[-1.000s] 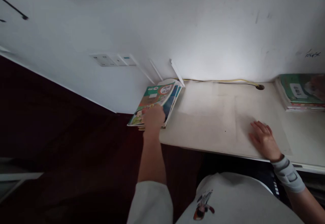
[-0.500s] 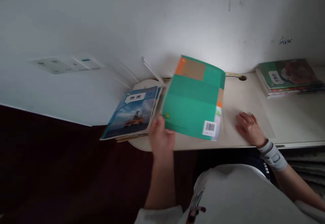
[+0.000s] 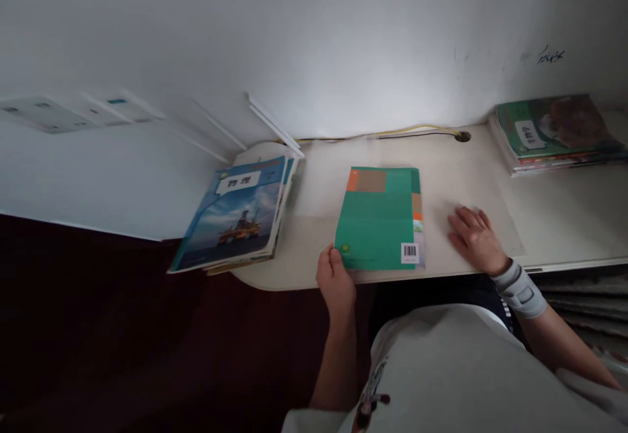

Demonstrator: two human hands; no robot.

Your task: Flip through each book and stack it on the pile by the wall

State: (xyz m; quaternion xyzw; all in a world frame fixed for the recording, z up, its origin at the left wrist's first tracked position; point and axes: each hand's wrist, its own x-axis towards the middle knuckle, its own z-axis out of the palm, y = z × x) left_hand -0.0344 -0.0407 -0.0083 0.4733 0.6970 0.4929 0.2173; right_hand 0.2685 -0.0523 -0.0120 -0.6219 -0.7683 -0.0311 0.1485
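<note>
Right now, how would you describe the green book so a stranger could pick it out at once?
Against the wall stands a pale desk. Between its left pile of books and right pile, the left hand holds a green book by its near left corner. Unlike either neighbouring pile, it shows a barcode.

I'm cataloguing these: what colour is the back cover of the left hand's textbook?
The back cover is mainly green, best seen in the head view.
</note>
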